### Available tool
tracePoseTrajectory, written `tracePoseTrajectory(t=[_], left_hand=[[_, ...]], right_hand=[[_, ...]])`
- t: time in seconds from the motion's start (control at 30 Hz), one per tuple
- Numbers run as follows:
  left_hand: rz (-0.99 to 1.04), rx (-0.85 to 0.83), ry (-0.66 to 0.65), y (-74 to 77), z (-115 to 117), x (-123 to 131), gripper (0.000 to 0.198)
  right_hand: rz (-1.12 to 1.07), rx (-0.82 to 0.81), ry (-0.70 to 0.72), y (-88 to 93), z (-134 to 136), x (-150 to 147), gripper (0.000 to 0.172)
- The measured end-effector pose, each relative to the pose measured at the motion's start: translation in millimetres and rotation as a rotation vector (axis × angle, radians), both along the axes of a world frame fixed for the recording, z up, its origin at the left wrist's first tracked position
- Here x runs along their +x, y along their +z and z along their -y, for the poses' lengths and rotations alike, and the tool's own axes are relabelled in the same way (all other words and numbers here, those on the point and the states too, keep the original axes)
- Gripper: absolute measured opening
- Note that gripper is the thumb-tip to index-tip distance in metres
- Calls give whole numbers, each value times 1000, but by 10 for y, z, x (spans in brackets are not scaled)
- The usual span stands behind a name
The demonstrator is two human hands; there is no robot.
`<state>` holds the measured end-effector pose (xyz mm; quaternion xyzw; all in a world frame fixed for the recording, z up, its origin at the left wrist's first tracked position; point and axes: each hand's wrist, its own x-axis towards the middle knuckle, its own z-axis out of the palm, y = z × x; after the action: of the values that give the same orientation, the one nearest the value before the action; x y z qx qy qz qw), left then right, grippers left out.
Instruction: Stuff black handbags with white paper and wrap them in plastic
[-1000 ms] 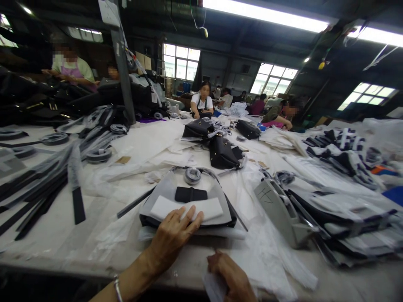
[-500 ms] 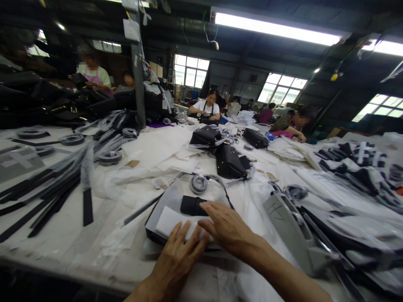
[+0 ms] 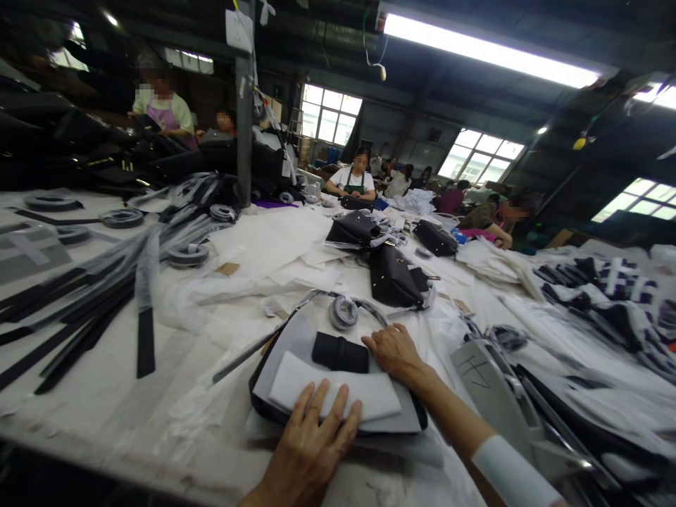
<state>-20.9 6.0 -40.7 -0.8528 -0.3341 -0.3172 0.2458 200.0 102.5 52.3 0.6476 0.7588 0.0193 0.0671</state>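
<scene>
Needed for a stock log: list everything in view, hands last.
Bag: one, black and grey, front centre
Pad: one, white, on bag
Small piece: one, black, beyond pad
Coils: several, grey, on bag and left
Straps: many, black, left
Other bags: several, black, mid-table
Piles: several, black or black-and-white, both sides
Grey object: one, grey, right
Table: one, whitish, underneath
Light tubes: two, white, overhead
Windows: several, bright, background
Co-workers: several, mixed clothing, background
Left hand: one, bare, on pad
Right hand: one, bare, beside small piece

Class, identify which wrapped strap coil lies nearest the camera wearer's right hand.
The coil on the bag, just beyond the black piece beside the right hand. It alone sits on this bag; the other coils lie farther off.
</scene>
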Motion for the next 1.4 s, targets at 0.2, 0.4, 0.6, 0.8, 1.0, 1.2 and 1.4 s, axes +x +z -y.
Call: tracePoseTrajectory(t=[0.2, 0.4, 0.6, 0.8, 1.0, 1.2, 1.4], left_hand=[[2, 4, -2, -26, -3, 15, 43], [0, -15, 1, -4, 1, 9, 44], [9, -25, -5, -11, -12, 16, 43], [4, 2, 1, -17, -23, 9, 43], [5, -12, 13, -11, 1, 25, 41], [33, -30, 2, -23, -9, 28, 42], [58, -63, -19, -6, -8, 38, 39]], right_hand=[[-59, -39, -200, -115, -280, 128, 44], [-172, -171, -445, -152, -735, 172, 41], [-230, -236, -543, -229, -824, 146, 33], [-352, -241, -555, -171, -730, 109, 22], [-591, -26, -470, -57, -595, 101, 8], [-896, 35, -280, 119, -402, 88, 17], [-1020, 56, -141, 346, 75, 179, 24]])
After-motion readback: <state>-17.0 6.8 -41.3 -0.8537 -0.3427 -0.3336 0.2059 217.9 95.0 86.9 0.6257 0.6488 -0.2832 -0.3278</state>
